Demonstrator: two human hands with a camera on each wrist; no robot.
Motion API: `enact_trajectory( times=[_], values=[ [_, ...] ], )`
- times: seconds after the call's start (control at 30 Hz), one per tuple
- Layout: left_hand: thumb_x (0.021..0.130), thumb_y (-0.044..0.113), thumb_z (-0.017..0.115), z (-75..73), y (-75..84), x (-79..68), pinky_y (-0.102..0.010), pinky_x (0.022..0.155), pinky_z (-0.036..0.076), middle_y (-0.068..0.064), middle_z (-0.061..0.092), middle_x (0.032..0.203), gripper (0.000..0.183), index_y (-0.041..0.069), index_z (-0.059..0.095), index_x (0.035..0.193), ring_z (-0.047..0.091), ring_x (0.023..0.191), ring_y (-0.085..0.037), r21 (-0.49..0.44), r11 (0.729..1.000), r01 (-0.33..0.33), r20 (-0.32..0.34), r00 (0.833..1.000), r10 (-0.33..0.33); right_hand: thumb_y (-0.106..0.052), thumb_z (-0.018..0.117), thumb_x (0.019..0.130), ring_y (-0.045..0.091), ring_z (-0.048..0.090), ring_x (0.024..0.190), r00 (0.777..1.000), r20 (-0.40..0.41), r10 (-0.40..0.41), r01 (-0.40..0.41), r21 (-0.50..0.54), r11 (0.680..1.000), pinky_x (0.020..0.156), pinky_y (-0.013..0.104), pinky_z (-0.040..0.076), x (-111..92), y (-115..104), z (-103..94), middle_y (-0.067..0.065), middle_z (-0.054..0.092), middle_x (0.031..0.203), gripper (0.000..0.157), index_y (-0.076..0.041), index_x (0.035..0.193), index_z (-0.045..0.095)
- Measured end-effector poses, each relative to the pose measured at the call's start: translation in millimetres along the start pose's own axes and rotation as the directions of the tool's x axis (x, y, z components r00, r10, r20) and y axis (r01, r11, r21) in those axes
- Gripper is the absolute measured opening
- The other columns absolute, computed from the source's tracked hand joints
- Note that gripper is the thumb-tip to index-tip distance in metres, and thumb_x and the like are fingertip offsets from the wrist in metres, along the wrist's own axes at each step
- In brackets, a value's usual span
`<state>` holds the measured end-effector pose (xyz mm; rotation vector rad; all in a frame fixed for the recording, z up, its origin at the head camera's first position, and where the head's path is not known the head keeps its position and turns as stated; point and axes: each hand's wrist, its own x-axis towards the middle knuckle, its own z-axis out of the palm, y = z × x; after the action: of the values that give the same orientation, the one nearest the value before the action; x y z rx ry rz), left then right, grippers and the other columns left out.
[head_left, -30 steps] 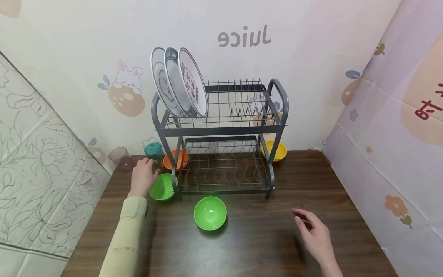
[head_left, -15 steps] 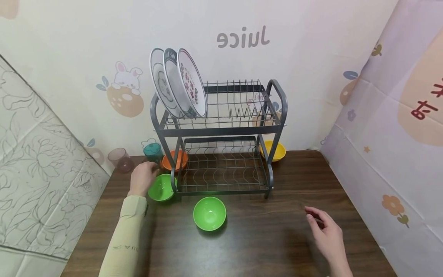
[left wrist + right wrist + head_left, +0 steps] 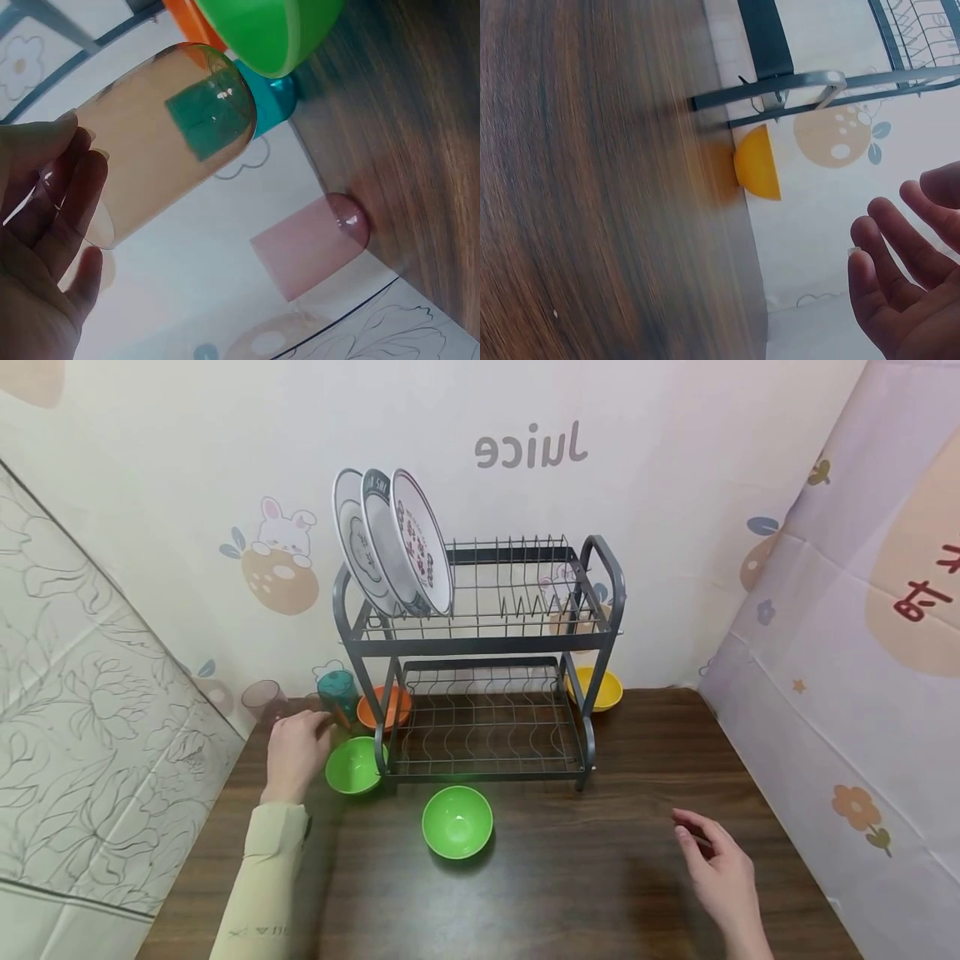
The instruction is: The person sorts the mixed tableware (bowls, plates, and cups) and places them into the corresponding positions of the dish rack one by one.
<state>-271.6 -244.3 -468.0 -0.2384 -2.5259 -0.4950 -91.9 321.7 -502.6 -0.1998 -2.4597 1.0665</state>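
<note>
My left hand (image 3: 294,750) is at the left of the table, behind and left of a green bowl (image 3: 356,767). In the left wrist view its fingers and thumb pinch a clear amber plastic cup (image 3: 142,180) at the rim. Seen past that cup are a teal cup (image 3: 337,689) and a pinkish cup (image 3: 311,247). An orange bowl (image 3: 385,707) lies beside the rack's left leg. My right hand (image 3: 718,868) hovers over the table's right side, fingers loosely bent and holding nothing. A second green bowl (image 3: 457,822) sits in front of the rack.
A dark two-tier dish rack (image 3: 480,646) stands at the back middle of the table (image 3: 555,893). Three plates (image 3: 423,543) lean in its upper left. A yellow bowl (image 3: 606,690) is behind its right leg. Printed cloth walls rise behind and at both sides.
My left hand has shifted slightly left and toward me. My right hand has moved right, away from the rack. Bowls and plates have stayed in place.
</note>
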Motion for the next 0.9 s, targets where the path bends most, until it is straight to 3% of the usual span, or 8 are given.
enact_trajectory(
  times=[0.17,0.3,0.4,0.67,0.77,0.9],
  values=[
    [0.089,0.008,0.072,-13.7,11.5,-12.7,-0.062,0.105,0.033,-0.017,0.07,0.092,0.018,-0.002,0.073,0.104,0.064,0.092,-0.039,-0.026,1.0,0.014,-0.004,1.0,-0.014,-0.007,0.063,0.097,-0.015,0.054,0.093,0.999,0.018,-0.029,0.028,0.036,0.999,0.075,0.006,0.043,-2.8,-3.5,9.3,0.01,0.068,0.109,0.022,-0.005,0.118,0.069],
    [0.09,0.009,0.072,-25.1,25.1,-23.1,-0.057,0.088,0.046,-0.015,0.069,0.091,0.018,-0.001,0.073,0.105,0.063,0.086,-0.036,-0.057,0.998,0.013,-0.048,0.999,-0.016,-0.007,0.062,0.098,-0.008,0.058,0.094,0.997,0.049,-0.054,0.05,0.074,0.996,0.077,0.006,0.044,-5.3,-9.9,19.8,0.008,0.069,0.11,0.021,-0.005,0.118,0.069],
    [0.089,0.009,0.073,-32.6,36.1,-32.3,-0.049,0.07,0.05,-0.012,0.069,0.087,0.017,0.0,0.074,0.104,0.061,0.08,-0.031,-0.08,0.997,-0.01,-0.09,0.996,0.003,-0.008,0.062,0.099,-0.002,0.061,0.094,0.994,0.083,-0.072,0.064,0.095,0.993,0.078,0.007,0.045,-8.0,-17.0,29.0,0.006,0.069,0.109,0.02,-0.006,0.117,0.069],
    [0.084,0.01,0.079,-47.7,67.7,-62.5,-0.042,0.063,0.053,-0.005,0.069,0.081,0.015,0.002,0.076,0.096,0.064,0.073,-0.02,-0.139,0.986,-0.097,-0.146,0.986,0.076,-0.007,0.064,0.097,0.005,0.064,0.092,0.973,0.18,-0.147,0.116,0.172,0.978,0.078,0.015,0.049,-20.3,-35.6,55.3,-0.001,0.07,0.108,0.018,-0.011,0.113,0.07],
    [0.082,0.009,0.081,-49.0,82.5,-71.5,-0.037,0.065,0.054,-0.003,0.071,0.083,0.015,0.004,0.076,0.095,0.065,0.076,-0.017,-0.21,0.971,-0.118,-0.152,0.985,0.087,-0.002,0.066,0.095,0.008,0.065,0.092,0.961,0.194,-0.196,0.15,0.23,0.962,0.078,0.02,0.052,-25.2,-40.9,64.5,-0.002,0.07,0.108,0.021,-0.013,0.112,0.071],
    [0.081,0.008,0.082,-41.9,101.2,-82.1,-0.029,0.073,0.053,-0.001,0.073,0.088,0.015,0.005,0.077,0.095,0.068,0.08,-0.017,-0.349,0.925,-0.153,-0.174,0.98,0.096,0.002,0.068,0.092,0.008,0.065,0.092,0.947,0.216,-0.238,0.173,0.284,0.943,0.076,0.024,0.053,-30.6,-50.0,74.4,-0.003,0.07,0.108,0.028,-0.017,0.112,0.071]
  ],
)
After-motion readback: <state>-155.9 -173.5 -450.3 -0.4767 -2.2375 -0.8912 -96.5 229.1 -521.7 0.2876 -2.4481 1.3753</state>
